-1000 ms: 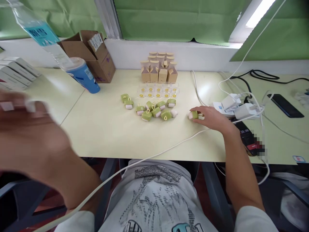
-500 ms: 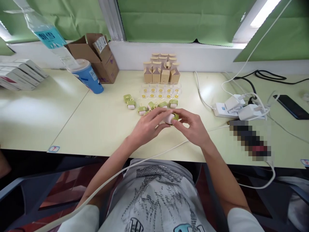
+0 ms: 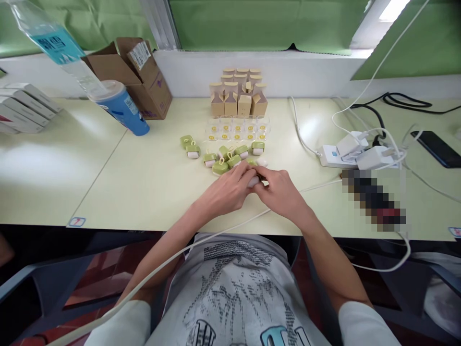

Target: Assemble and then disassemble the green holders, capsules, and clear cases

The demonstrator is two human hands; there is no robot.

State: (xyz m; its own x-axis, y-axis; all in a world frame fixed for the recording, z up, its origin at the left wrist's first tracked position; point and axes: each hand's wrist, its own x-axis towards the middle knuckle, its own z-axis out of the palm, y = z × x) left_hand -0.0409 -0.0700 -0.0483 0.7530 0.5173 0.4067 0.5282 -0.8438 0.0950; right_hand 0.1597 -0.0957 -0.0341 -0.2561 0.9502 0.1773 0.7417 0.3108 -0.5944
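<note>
Between my two hands is a small rounded white piece, mostly covered by my fingers; any green part on it is hidden. My left hand is closed around its left side. My right hand pinches it from the right with thumb and forefinger. Just beyond my fingertips lies a loose group of small green-and-white pieces with cord loops, several of them. Another white-bottomed green piece sits at the group's right end. Two more green pieces lie off to the left.
Behind the pieces stand clear plastic cups with yellow stickers and open small brown boxes. At left are a blue cup, a bottle, a carton and white boxes. A power strip, cables and a phone lie right.
My hands have drawn closer together over the white piece and tilted it lower. More green pieces now show beyond my fingers. The view has shifted slightly.
</note>
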